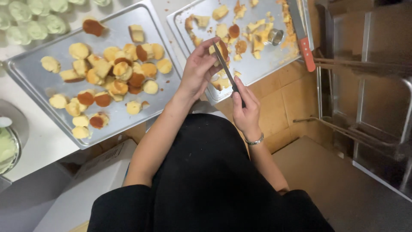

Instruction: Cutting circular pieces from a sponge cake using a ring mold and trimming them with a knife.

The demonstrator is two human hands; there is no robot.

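My left hand (pixel 198 68) holds a small round piece of sponge cake (pixel 221 48) over the near corner of the right metal tray (pixel 257 68). My right hand (pixel 245 109) grips a thin knife (pixel 224 64) by its dark handle, and the blade slants up against the cake piece. A bracelet sits on my right wrist. The left metal tray (pixel 34 73) carries several round cake pieces (pixel 116 71), some brown-topped. The right tray holds cake scraps (pixel 257 36) and a small round metal cutter (pixel 276 36).
A long knife with a red handle (pixel 305 50) lies on the right tray's edge. Pale green round pastries (pixel 32 19) sit at top left. A bowl of green cream (pixel 6 148) is at the left edge. A metal rack (pixel 369 86) stands on the right.
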